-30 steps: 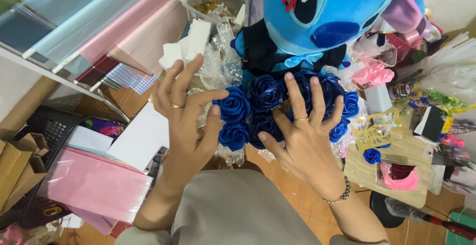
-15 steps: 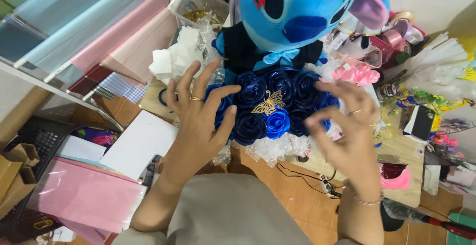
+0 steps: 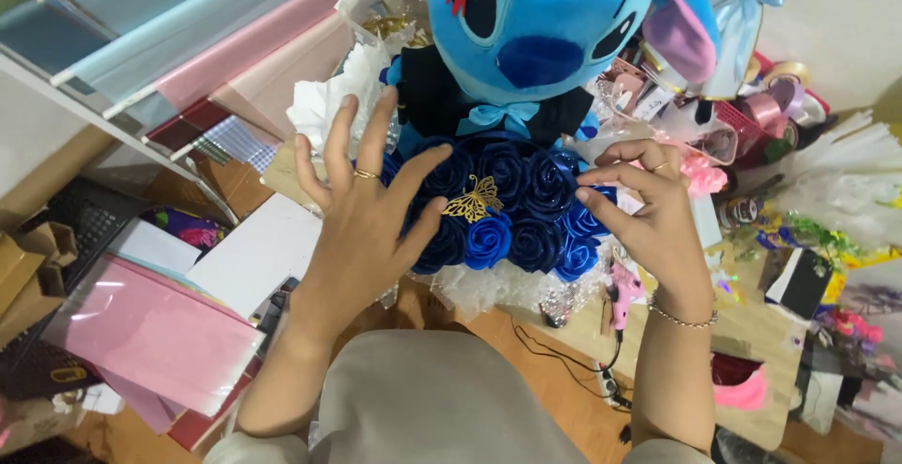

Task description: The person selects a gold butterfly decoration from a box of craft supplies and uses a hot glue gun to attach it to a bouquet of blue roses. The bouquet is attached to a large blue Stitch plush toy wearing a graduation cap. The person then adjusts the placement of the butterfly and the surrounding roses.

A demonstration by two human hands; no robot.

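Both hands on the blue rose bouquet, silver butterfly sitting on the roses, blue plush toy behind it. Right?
Not quite: the butterfly is gold, not silver, as the head view shows. The rest holds: the left hand and right hand are on the blue rose bouquet, with the blue plush toy behind it.

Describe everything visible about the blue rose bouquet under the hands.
The blue rose bouquet is a tight dome of dark navy and brighter royal-blue roses that look like satin ribbon. A gold filigree butterfly sits near its middle, and white lacy wrapping frills out beneath. It lies just below a blue plush toy in a black outfit. The left hand rests spread on its left side; the right hand touches the right edge with its fingertips.
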